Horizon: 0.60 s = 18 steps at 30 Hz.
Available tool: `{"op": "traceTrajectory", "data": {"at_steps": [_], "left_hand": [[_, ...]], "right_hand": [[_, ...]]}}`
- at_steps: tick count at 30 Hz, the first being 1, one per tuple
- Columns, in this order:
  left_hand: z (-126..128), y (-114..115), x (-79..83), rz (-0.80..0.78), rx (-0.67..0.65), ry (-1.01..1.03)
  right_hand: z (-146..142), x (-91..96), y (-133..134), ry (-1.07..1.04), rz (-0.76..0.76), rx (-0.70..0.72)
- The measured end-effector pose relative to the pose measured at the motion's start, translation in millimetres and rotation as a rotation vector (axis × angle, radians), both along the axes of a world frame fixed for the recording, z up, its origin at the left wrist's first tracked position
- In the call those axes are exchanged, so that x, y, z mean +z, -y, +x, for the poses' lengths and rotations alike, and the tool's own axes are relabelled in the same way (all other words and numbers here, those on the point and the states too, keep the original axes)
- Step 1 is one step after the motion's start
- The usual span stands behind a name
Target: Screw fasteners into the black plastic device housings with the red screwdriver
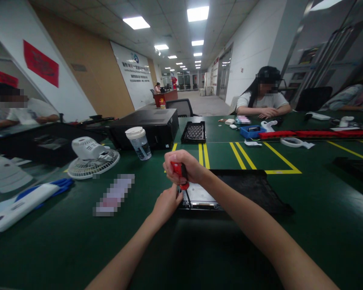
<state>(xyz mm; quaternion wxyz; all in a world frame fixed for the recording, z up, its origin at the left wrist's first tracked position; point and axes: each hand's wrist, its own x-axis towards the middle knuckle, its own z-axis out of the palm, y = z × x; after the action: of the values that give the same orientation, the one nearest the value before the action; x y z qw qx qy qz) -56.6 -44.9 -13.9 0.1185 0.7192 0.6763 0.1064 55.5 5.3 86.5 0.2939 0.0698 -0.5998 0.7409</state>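
My right hand [183,166] is closed around the red and black handle of a screwdriver [180,174], held upright over a flat silver device [199,196]. The device lies on a black mat [251,189] on the green table. My left hand [166,202] is pinched shut at the screwdriver's shaft, close to the device's left edge. The tip of the tool is hidden behind my fingers.
A white desk fan [92,157] and a lidded clear cup [139,143] stand at the left, with a black box [148,127] behind them. A black tray of small parts [194,133] sits further back. Other people sit at the table's far right and left sides.
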Motion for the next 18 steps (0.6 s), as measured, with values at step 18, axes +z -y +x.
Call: {"op": "traceTrajectory", "data": {"at_steps": [18], "left_hand": [[-0.8, -0.2, -1.7, 0.003, 0.008, 0.002]], "right_hand": [[3.8, -1.4, 6.7, -0.043, 0.019, -0.267]]}}
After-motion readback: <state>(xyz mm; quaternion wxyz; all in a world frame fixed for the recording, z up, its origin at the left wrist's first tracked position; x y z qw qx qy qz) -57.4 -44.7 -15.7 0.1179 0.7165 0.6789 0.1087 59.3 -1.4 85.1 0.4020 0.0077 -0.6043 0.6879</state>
